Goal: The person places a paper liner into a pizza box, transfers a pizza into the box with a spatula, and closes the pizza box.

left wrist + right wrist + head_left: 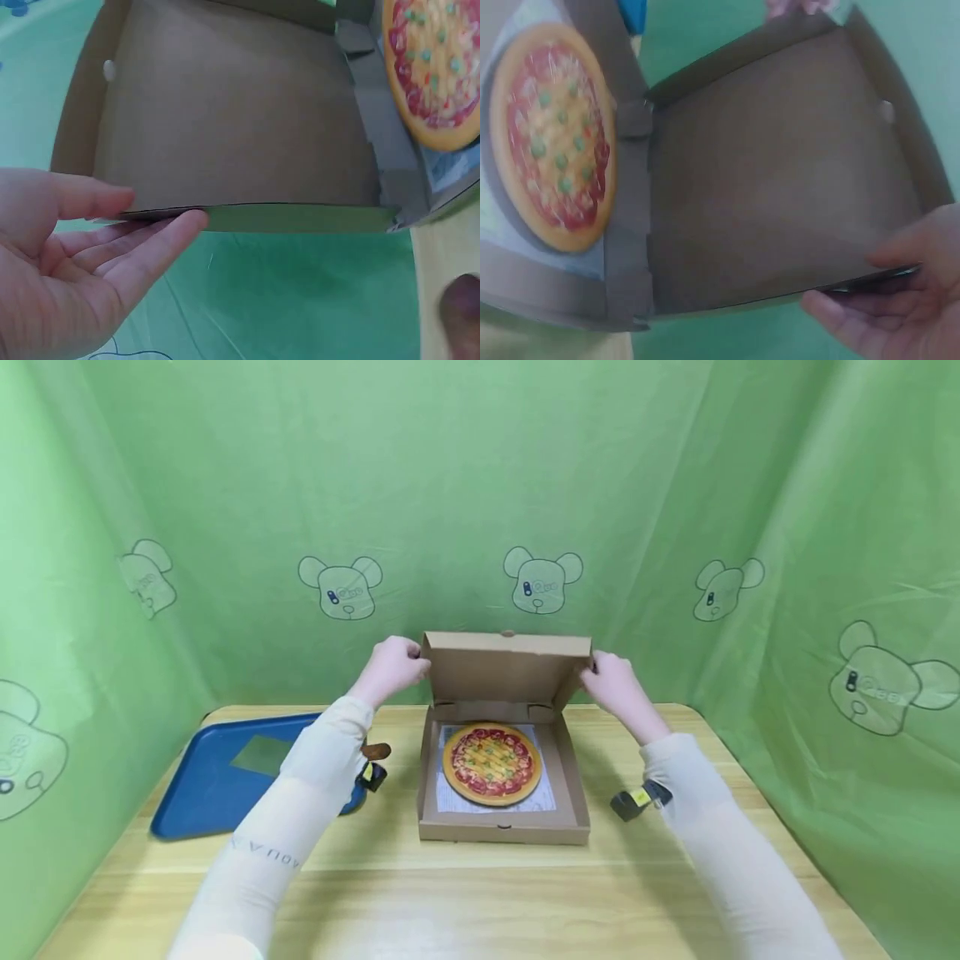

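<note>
A cardboard pizza box [504,834] stands on the table with its lid [495,672] raised at the back. Inside lies a round pizza [492,764] with red and yellow topping, on a printed paper sheet [457,800]. My left hand [393,668] pinches the lid's left side flap; in the left wrist view its thumb [101,199] is inside the flap and the fingers outside. On the opposite side my right hand [611,681] grips the right flap, thumb inside, fingers [855,319] outside.
A blue tray [202,785] lies at the left of the table, with a green sheet [261,755] on it, partly behind my left sleeve. A brown rounded object [377,751] shows beside that sleeve. Green curtains [450,485] enclose the table [480,902] at the back and sides.
</note>
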